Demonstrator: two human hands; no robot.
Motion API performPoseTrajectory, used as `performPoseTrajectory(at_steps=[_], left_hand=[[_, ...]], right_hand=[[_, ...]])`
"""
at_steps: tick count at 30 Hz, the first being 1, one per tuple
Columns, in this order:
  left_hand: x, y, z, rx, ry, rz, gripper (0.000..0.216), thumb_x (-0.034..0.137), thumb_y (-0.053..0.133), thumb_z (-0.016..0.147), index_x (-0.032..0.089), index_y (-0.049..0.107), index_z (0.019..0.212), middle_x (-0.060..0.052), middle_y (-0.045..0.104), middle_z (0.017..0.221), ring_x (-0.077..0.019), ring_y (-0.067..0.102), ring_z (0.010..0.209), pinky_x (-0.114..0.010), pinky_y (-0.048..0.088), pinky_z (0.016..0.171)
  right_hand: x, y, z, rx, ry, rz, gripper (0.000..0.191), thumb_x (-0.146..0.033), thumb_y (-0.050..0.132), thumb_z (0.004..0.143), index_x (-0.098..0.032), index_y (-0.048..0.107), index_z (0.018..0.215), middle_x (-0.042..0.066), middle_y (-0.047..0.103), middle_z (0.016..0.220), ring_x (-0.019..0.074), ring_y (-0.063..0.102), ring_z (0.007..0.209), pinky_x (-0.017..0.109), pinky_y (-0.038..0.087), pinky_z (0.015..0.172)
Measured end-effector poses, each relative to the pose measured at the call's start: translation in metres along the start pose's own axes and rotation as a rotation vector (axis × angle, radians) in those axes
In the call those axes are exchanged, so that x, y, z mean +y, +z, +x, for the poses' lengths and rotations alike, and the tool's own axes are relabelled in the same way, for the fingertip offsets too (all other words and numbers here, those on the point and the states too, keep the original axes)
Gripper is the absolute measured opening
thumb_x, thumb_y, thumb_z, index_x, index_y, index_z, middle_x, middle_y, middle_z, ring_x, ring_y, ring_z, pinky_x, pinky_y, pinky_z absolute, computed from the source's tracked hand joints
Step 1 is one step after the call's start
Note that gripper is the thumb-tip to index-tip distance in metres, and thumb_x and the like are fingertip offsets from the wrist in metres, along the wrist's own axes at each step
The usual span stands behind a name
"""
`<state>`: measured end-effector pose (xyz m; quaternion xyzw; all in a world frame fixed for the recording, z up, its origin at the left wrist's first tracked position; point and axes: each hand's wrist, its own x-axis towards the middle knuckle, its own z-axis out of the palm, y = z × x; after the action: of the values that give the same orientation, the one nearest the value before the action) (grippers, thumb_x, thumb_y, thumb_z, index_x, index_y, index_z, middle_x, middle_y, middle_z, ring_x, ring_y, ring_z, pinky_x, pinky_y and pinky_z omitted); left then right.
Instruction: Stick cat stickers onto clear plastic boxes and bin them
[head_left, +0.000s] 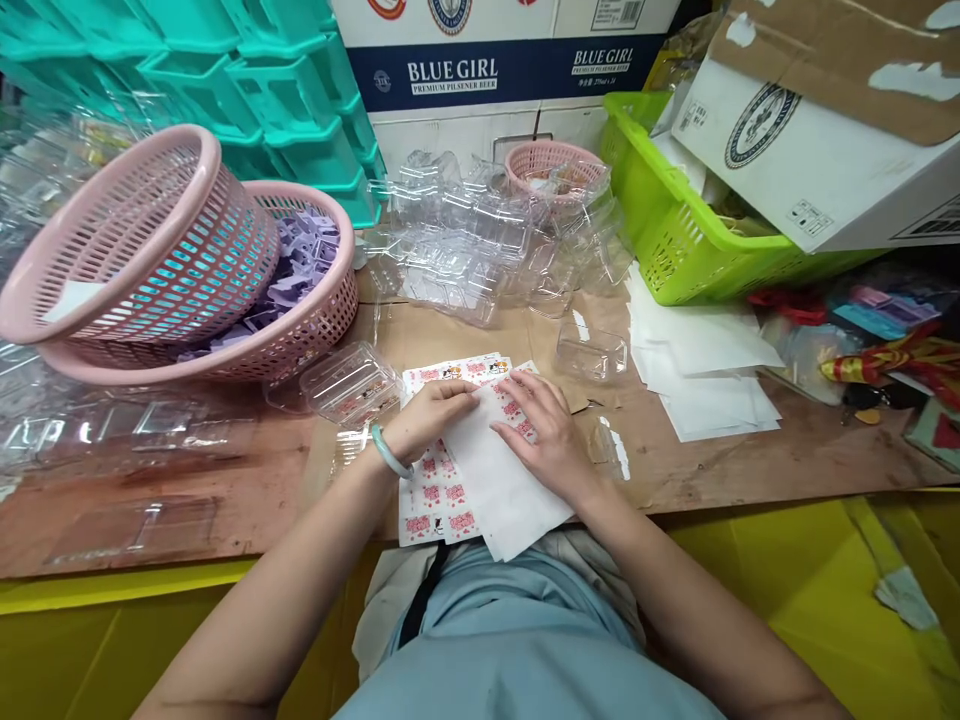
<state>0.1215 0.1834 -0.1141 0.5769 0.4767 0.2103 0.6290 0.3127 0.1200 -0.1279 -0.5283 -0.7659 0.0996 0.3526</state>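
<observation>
Sticker sheet: head view, flat on table at near edge, directly before you. White paper overlaps its right half. Your left hand: fingers curled, tips at paper's top corner; pinching or only touching, cannot tell. Your right hand: released, fingers spread flat, pressing on paper and stickers. Clear box just beside left hand. Pink basket behind box.
</observation>
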Motion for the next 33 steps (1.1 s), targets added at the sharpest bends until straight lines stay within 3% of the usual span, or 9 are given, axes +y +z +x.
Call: performPoseTrajectory(at_steps=[5, 8, 12, 17, 22, 26, 28, 31, 33], left_hand=[[-0.003, 0.008, 0.001, 0.387, 0.445, 0.646, 0.023, 0.023, 0.050, 0.085, 0.015, 0.071, 0.089, -0.014, 0.064, 0.110, -0.0276, 0.054, 0.106, -0.046, 0.042, 0.096], [-0.004, 0.014, 0.001, 0.400, 0.520, 0.800, 0.022, 0.021, 0.049, 0.088, 0.015, 0.070, 0.090, -0.013, 0.063, 0.104, -0.0253, 0.055, 0.099, -0.043, 0.046, 0.092], [-0.003, 0.012, -0.006, 0.308, 0.430, 0.779, 0.024, 0.024, 0.054, 0.086, 0.013, 0.062, 0.107, -0.011, 0.060, 0.100, -0.0233, 0.058, 0.095, -0.038, 0.049, 0.088], [-0.006, 0.003, -0.035, 0.384, 0.314, 0.574, 0.023, 0.030, 0.055, 0.087, 0.018, 0.058, 0.106, -0.007, 0.060, 0.100, -0.0183, 0.059, 0.085, -0.033, 0.050, 0.078], [-0.018, 0.007, -0.063, 0.501, 0.165, 0.157, 0.025, 0.041, 0.058, 0.086, 0.019, 0.057, 0.098, -0.005, 0.060, 0.096, -0.0162, 0.060, 0.083, -0.028, 0.051, 0.072], [-0.014, 0.004, -0.058, 0.581, 0.210, 0.183, 0.029, 0.043, 0.063, 0.082, 0.018, 0.059, 0.096, -0.005, 0.060, 0.097, -0.0169, 0.059, 0.089, -0.029, 0.049, 0.079], [-0.004, 0.000, -0.049, 0.475, 0.176, 0.171, 0.033, 0.044, 0.070, 0.075, 0.018, 0.059, 0.094, -0.004, 0.061, 0.093, -0.0165, 0.058, 0.084, -0.028, 0.048, 0.075], [0.008, -0.004, -0.036, 0.119, 0.041, -0.002, 0.033, 0.045, 0.074, 0.070, 0.017, 0.058, 0.079, 0.001, 0.058, 0.071, -0.0123, 0.054, 0.063, -0.023, 0.041, 0.055], [0.011, -0.002, -0.031, 0.032, -0.005, -0.204, 0.035, 0.045, 0.073, 0.070, 0.017, 0.052, 0.071, 0.004, 0.053, 0.063, -0.0092, 0.049, 0.053, -0.021, 0.036, 0.048]], right_hand=[[0.008, 0.021, 0.009, -0.083, 0.005, -0.025, 0.046, -0.036, 0.065, 0.085, -0.018, 0.057, 0.127, 0.013, 0.058, 0.129, 0.0282, 0.051, 0.119, 0.046, 0.043, 0.102], [0.010, 0.027, 0.004, -0.076, 0.036, -0.050, 0.049, -0.035, 0.064, 0.086, -0.017, 0.054, 0.130, 0.014, 0.056, 0.132, 0.0289, 0.050, 0.122, 0.047, 0.042, 0.103], [0.010, 0.029, 0.001, -0.085, 0.077, -0.092, 0.050, -0.038, 0.059, 0.088, -0.016, 0.052, 0.132, 0.014, 0.054, 0.135, 0.0285, 0.047, 0.126, 0.047, 0.039, 0.106], [0.006, 0.028, 0.002, -0.216, 0.097, -0.186, 0.083, -0.065, 0.069, 0.070, -0.018, 0.051, 0.136, 0.014, 0.044, 0.146, 0.0373, 0.032, 0.139, 0.058, 0.026, 0.113], [0.006, 0.029, 0.003, -0.237, 0.095, -0.186, 0.040, -0.042, 0.055, 0.091, -0.026, 0.060, 0.128, 0.006, 0.048, 0.144, 0.0337, 0.033, 0.140, 0.058, 0.026, 0.112], [0.008, 0.027, 0.002, -0.204, 0.101, -0.047, 0.033, -0.033, 0.044, 0.098, -0.027, 0.062, 0.125, 0.003, 0.052, 0.140, 0.0291, 0.034, 0.140, 0.057, 0.028, 0.112], [0.006, 0.023, 0.002, -0.204, 0.075, 0.035, 0.035, -0.034, 0.041, 0.099, -0.028, 0.058, 0.129, 0.003, 0.049, 0.143, 0.0270, 0.033, 0.141, 0.057, 0.026, 0.113], [-0.001, 0.015, 0.001, -0.182, -0.001, 0.061, 0.039, -0.036, 0.040, 0.099, -0.028, 0.052, 0.135, 0.003, 0.043, 0.148, 0.0260, 0.026, 0.144, 0.057, 0.021, 0.115], [-0.008, 0.009, 0.000, -0.117, -0.024, 0.042, 0.048, -0.040, 0.048, 0.096, -0.025, 0.045, 0.141, 0.006, 0.041, 0.150, 0.0267, 0.024, 0.145, 0.057, 0.021, 0.116]])
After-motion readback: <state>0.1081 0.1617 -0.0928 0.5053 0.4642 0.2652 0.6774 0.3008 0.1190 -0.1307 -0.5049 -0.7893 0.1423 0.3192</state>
